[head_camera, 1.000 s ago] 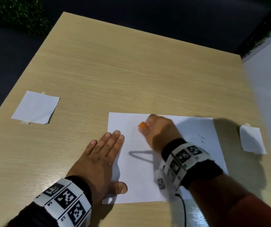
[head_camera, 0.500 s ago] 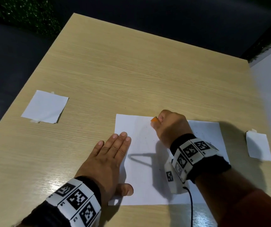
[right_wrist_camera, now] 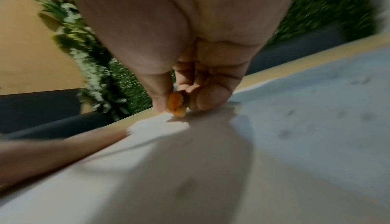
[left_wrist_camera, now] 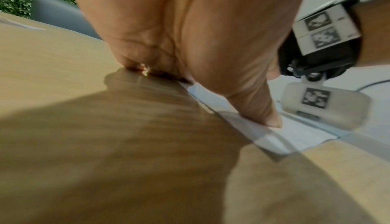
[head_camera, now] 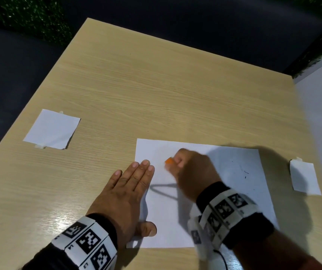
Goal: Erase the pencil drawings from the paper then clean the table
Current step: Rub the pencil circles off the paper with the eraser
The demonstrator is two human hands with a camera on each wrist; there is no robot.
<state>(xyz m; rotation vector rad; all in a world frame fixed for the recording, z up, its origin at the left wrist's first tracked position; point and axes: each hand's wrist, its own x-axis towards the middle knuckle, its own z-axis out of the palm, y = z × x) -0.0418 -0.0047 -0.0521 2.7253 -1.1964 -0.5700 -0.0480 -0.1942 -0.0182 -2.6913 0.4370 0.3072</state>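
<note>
While the left hand (head_camera: 126, 193) lies flat with straight fingers pressing the left edge of the white sheet of paper (head_camera: 232, 184) onto the light wooden table (head_camera: 156, 94), the right hand (head_camera: 192, 172) pinches a small orange eraser (head_camera: 169, 160) against the sheet's upper left part.

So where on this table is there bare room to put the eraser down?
Bare wood lies beyond the paper toward the far edge of the table, and between the left hand and the left small sheet. It is crowded around the right hand and the right small sheet.
</note>
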